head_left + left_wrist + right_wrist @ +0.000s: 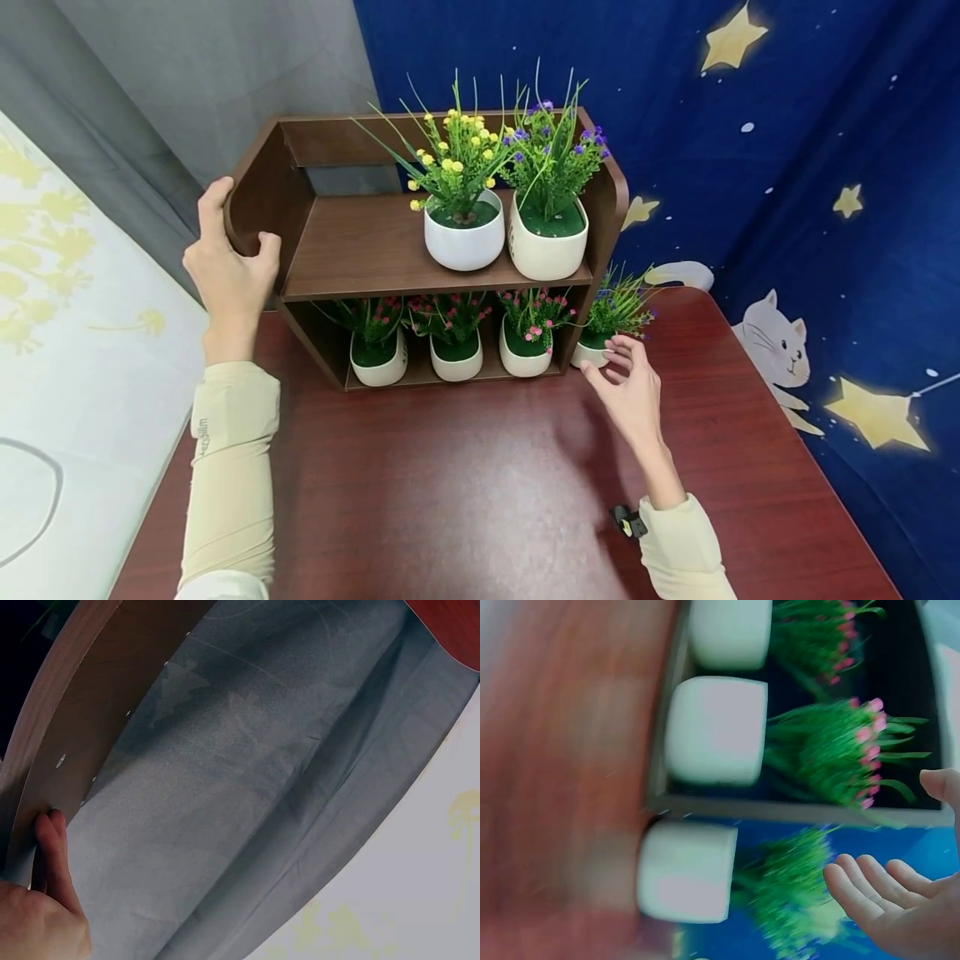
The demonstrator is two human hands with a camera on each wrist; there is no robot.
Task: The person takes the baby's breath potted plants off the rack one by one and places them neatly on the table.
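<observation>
A brown two-tier wooden shelf (352, 250) stands on the table. My left hand (232, 271) grips its left side panel, with fingers along the outer face (94, 727) and thumb at the front edge. My right hand (630, 396) has its fingers apart and holds nothing. Nearest to it is a potted plant with purple flowers (618, 308), in a white pot (686, 874) on the table just right of the shelf. In the right wrist view, a gap shows between that hand (907, 907) and the pot.
On the upper tier stand a yellow-flowered plant (465, 237) and a purple-flowered plant (551, 250). Three pink-flowered plants (457, 358) line the lower tier. The reddish table (450, 483) meets a blue star-patterned curtain (825, 275) at right. A small black object (628, 522) is at the right cuff.
</observation>
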